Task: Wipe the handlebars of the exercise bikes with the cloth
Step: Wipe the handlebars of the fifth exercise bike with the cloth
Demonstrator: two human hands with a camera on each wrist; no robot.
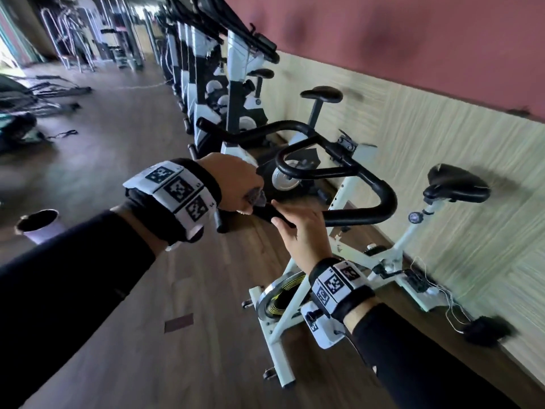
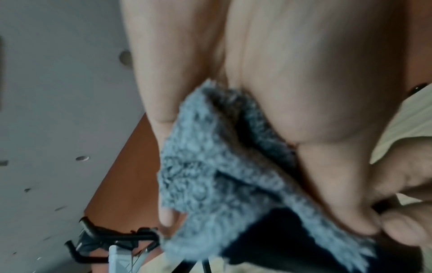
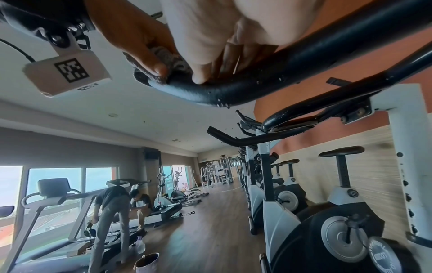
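The nearest white exercise bike has a black looped handlebar (image 1: pixel 380 196). My left hand (image 1: pixel 236 181) grips a fuzzy grey cloth (image 1: pixel 256 197) wrapped over the near end of that bar. In the left wrist view the cloth (image 2: pixel 210 175) is bunched between thumb and fingers. Just beside it, my right hand (image 1: pixel 303 231) curls round the same bar, close to the cloth. From the right wrist view, the handlebar (image 3: pixel 257 83) runs overhead with the cloth (image 3: pixel 161 53) at its tip and water droplets on its underside.
More exercise bikes (image 1: pixel 236 93) stand in a row along the wall behind this one. This bike's saddle (image 1: pixel 457 184) sits to the right. A bucket (image 1: pixel 38 222) stands on the wooden floor at left. Two people (image 3: pixel 112 212) work by a treadmill across the room.
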